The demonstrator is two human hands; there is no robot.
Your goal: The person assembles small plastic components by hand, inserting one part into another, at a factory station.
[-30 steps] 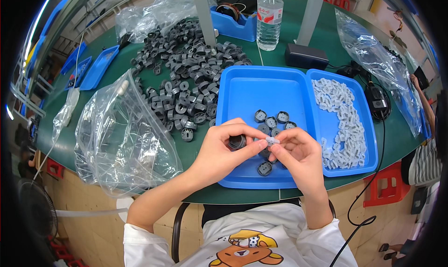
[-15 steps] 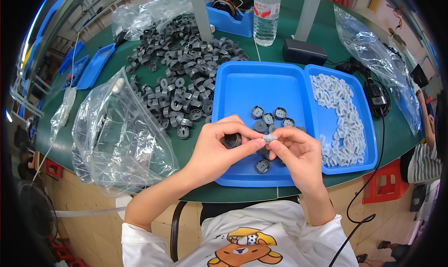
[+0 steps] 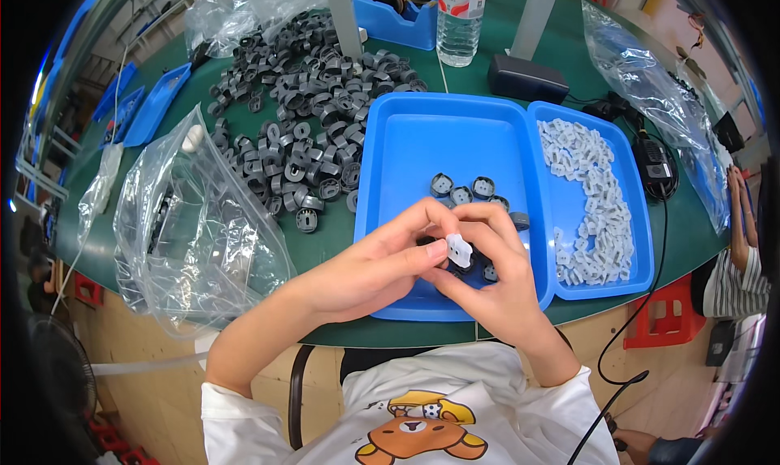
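Above the wide blue tray, my two hands meet over a small white plastic piece with little holes in its face. My left hand comes from the left, its thumb and fingertips pressed on the piece. Curled fingers of my right hand close round it from the other side. Something dark shows right beside the white piece; whether it is in my fingers or lies behind them I cannot tell. Several round dark grey caps lie in the tray, partly hidden by my hands.
A narrower blue tray at the right holds many white pieces. Dark grey ring parts are heaped at the left, behind a clear plastic bag. A water bottle and a black box stand at the back.
The white piece has turned from edge-on to showing its holed face. My right hand has curled closer round it. The dark cap seen in my left hand no longer shows plainly.
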